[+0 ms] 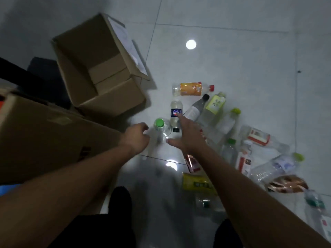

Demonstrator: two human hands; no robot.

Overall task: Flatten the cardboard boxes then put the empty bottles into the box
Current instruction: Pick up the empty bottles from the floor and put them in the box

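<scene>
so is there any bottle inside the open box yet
No, the open box shows only bare cardboard flaps inside, and the bottles lie out on the floor beside it.

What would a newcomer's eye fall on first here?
Two bare arms reach in from below: the right hand, fingers spread, over a blue-labelled bottle, the left hand beside a green-capped bottle. Plastic bottles litter the tiled floor at right; an open cardboard box sits upper left.

Bottles (191,89) crowd right floor (232,51); open box (114,102) unobstructed.
</scene>
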